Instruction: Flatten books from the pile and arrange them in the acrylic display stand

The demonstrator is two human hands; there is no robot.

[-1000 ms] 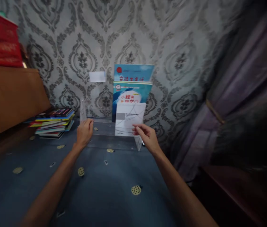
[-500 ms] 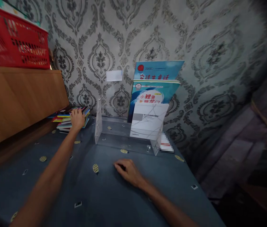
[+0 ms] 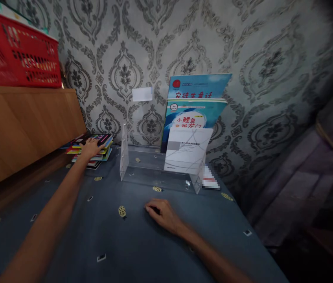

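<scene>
At the far left of the table, a stack of books lies flat against the wooden cabinet. My left hand rests on the front of its top book, a dark-covered one, with thumb and fingers spread apart. On the tablecloth in front of the clear acrylic rack, my right hand lies with its fingers curled in and nothing visible in them. Standing in the rack's right side are a blue book, a teal book before it, and a white booklet in front.
A red plastic basket sits on the wooden cabinet at the left. Patterned wallpaper runs behind the table, with a white paper strip above the rack. A pixelated white item lies right of the rack. Dark fabric hangs at the right.
My left hand has shifted slightly left on the stack, its fingers now spread wider. The right hand stays curled on the table. The view has moved a little.
</scene>
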